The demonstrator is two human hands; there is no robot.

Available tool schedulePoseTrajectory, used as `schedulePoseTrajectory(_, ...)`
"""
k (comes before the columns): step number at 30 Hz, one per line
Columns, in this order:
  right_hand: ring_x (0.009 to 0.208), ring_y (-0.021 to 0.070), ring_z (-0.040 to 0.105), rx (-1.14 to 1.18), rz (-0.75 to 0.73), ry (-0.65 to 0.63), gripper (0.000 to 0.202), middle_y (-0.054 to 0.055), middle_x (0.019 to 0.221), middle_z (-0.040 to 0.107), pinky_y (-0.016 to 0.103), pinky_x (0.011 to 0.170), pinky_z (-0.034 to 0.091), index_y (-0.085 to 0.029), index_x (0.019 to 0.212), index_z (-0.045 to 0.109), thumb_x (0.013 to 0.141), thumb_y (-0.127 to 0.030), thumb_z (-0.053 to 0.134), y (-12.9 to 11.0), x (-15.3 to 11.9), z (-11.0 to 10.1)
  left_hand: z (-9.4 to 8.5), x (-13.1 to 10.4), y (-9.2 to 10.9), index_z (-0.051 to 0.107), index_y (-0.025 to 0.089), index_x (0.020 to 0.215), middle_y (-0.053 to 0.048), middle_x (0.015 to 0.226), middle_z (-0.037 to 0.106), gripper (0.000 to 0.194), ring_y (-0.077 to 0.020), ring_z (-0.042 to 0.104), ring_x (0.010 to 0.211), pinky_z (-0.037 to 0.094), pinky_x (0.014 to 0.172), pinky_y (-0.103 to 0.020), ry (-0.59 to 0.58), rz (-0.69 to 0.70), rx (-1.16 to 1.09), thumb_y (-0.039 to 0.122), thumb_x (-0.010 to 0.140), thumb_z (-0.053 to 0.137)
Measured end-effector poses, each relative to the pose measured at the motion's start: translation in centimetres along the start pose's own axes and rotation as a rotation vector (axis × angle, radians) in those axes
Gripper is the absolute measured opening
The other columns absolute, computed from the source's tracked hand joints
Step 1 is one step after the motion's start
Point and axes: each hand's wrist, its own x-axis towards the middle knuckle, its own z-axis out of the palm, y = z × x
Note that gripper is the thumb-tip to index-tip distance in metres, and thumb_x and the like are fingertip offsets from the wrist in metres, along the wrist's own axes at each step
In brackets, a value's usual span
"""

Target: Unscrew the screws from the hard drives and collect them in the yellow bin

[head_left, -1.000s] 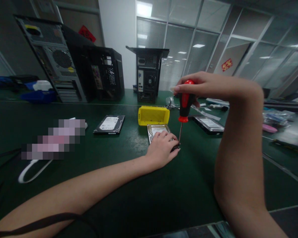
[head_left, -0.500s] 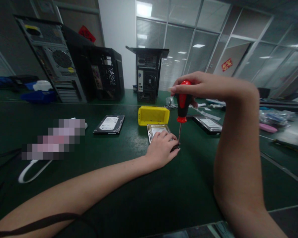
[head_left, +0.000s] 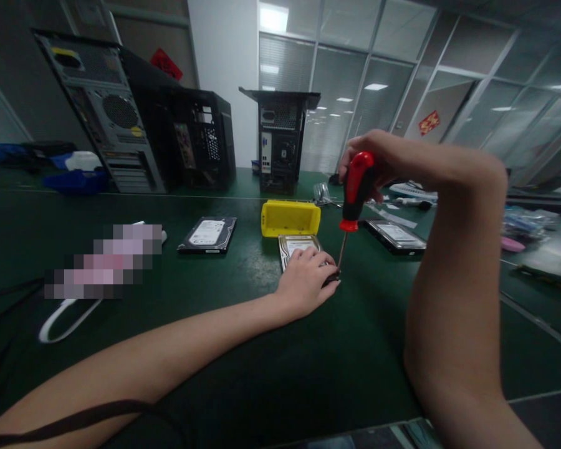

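Under my left hand (head_left: 306,282) lies a hard drive (head_left: 292,244), its silver top and label partly covered by the palm. My left fingers wrap over the drive's near right end and grip it against the table. My right hand (head_left: 378,153), raised above the table, is closed around the red and black handle of a screwdriver (head_left: 356,190). The screwdriver leans to the right at the top, and its shaft runs down to the drive's right end beside my left fingertips. Whatever the tip touches is too small to make out.
Behind the drive sits a yellow bin (head_left: 290,218). Other hard drives lie to the left (head_left: 208,234) and right (head_left: 395,236) on the green table (head_left: 243,368). Computer cases, one a black tower (head_left: 280,143), stand at the back. A pixelated item with a white strap (head_left: 70,321) lies left.
My right hand has shifted slightly right, and the screwdriver has gone from nearly upright to tilted, its handle leaning right. My left hand still holds the hard drive in place.
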Motion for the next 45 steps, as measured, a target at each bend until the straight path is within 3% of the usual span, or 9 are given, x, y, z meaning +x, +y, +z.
schedulePoseTrajectory(4,0.072,0.0196,0.061,0.015,0.05,-0.016,0.028,0.011,0.091,0.064,0.032,0.062,0.05,-0.015,0.089,0.053,0.091,-0.034,0.033,0.1,-0.2,-0.2,0.0,0.0,-0.1,0.064,0.021,0.106,-0.002,0.113,0.06,0.024,-0.0212,0.048,0.105,0.038,0.085,-0.037,-0.001,0.004,0.01,0.034,0.092,0.049)
schedulePoseTrajectory(7,0.068,0.0171,0.059,-0.006,-0.004,-0.053,0.023,0.01,0.091,0.062,0.03,0.062,0.048,-0.015,0.091,0.054,0.089,-0.035,0.042,0.3,-0.1,-0.3,0.0,0.0,-0.1,0.064,0.021,0.107,-0.001,0.113,0.06,0.025,-0.0211,0.048,0.105,0.038,0.086,-0.037,-0.006,0.005,0.007,0.034,0.092,0.049)
schedulePoseTrajectory(18,0.058,0.0116,0.052,-0.222,-0.009,-0.029,0.056,0.011,0.082,0.066,0.027,0.055,0.042,-0.009,0.088,0.063,0.086,-0.061,0.043,-0.1,-0.5,-0.6,0.1,0.0,0.0,0.065,0.021,0.106,-0.002,0.113,0.061,0.024,-0.0223,0.048,0.105,0.037,0.085,-0.038,-0.003,-0.004,0.01,0.034,0.091,0.05)
schedulePoseTrajectory(28,0.064,0.0147,0.056,-0.284,0.045,0.015,0.065,0.009,0.076,0.064,0.029,0.059,0.042,-0.012,0.089,0.067,0.081,-0.071,0.041,0.8,0.3,-0.7,0.0,0.0,0.0,0.064,0.021,0.106,-0.002,0.113,0.06,0.025,-0.0221,0.048,0.105,0.037,0.085,-0.038,-0.008,0.0,0.001,0.034,0.092,0.049)
schedulePoseTrajectory(32,0.057,0.0109,0.047,-0.34,0.072,0.02,0.071,0.007,0.066,0.058,0.029,0.059,0.036,-0.011,0.071,0.063,0.079,-0.076,0.036,0.1,-0.3,-0.6,-0.1,0.0,0.1,0.064,0.021,0.107,-0.002,0.113,0.06,0.025,-0.022,0.048,0.105,0.038,0.085,-0.038,-0.019,-0.005,0.015,0.034,0.092,0.049)
schedulePoseTrajectory(36,0.051,0.0081,0.034,-0.408,0.144,0.094,0.074,0.004,0.059,0.049,0.031,0.055,0.029,-0.011,0.065,0.062,0.077,-0.079,0.034,-0.7,-0.7,-0.3,-0.2,0.0,0.1,0.063,0.021,0.108,-0.002,0.114,0.059,0.025,-0.0213,0.048,0.106,0.038,0.086,-0.037,-0.027,-0.004,0.016,0.035,0.092,0.049)
schedulePoseTrajectory(39,0.053,0.0105,0.04,-0.408,0.144,0.129,0.074,0.007,0.063,0.055,0.032,0.057,0.032,-0.01,0.072,0.067,0.078,-0.076,0.036,-0.7,-0.5,-0.2,-0.2,0.0,0.1,0.064,0.021,0.106,-0.002,0.114,0.06,0.025,-0.0212,0.048,0.105,0.037,0.086,-0.037,-0.018,-0.006,-0.001,0.035,0.092,0.048)
schedulePoseTrajectory(42,0.06,0.0142,0.051,-0.343,0.084,0.079,0.066,0.009,0.072,0.063,0.031,0.06,0.037,-0.01,0.087,0.07,0.08,-0.07,0.042,-0.4,-0.1,-0.2,-0.2,0.1,0.2,0.064,0.021,0.105,-0.002,0.113,0.06,0.025,-0.0213,0.048,0.105,0.038,0.086,-0.037,-0.013,-0.01,-0.008,0.035,0.093,0.048)
schedulePoseTrajectory(45,0.06,0.015,0.052,-0.328,0.065,0.06,0.064,0.008,0.073,0.064,0.03,0.057,0.039,-0.012,0.093,0.07,0.079,-0.07,0.045,-0.2,0.0,-0.3,-0.3,0.1,0.2,0.064,0.021,0.107,-0.001,0.114,0.06,0.025,-0.0211,0.048,0.105,0.038,0.086,-0.037,-0.026,-0.013,0.002,0.035,0.092,0.049)
